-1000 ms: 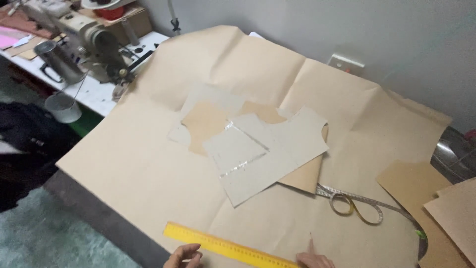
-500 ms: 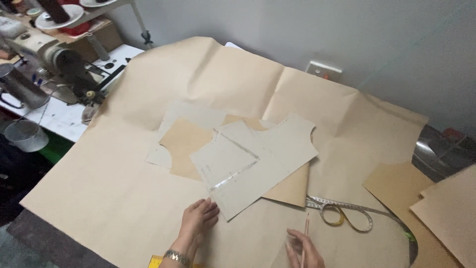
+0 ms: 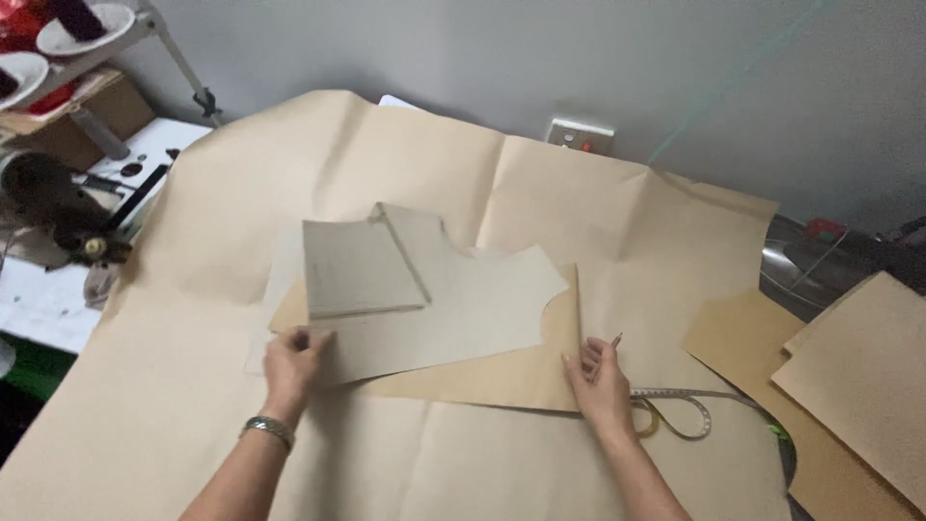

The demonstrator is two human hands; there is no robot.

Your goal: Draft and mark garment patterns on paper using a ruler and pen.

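Observation:
A stack of cut pattern pieces lies on a big creased sheet of brown paper [image 3: 405, 164]. On top is a small grey square piece [image 3: 359, 267], under it a larger grey piece [image 3: 473, 309], and under that a tan piece [image 3: 502, 378]. My left hand [image 3: 292, 362], a watch on its wrist, pinches the left edge of the stack. My right hand [image 3: 598, 378] rests on the tan piece's right lower corner and holds a pencil [image 3: 612, 343] between its fingers.
A measuring tape [image 3: 680, 413] loops just right of my right hand. More tan cardboard pieces [image 3: 849, 367] lie at the right edge. A sewing machine [image 3: 53, 203] and shelf with bowls stand at far left. A wall socket [image 3: 579, 135] sits behind the paper.
Both hands have moved up from the near edge onto the stack of pieces, left on its left edge, right on its right corner. The yellow ruler has dropped out of view.

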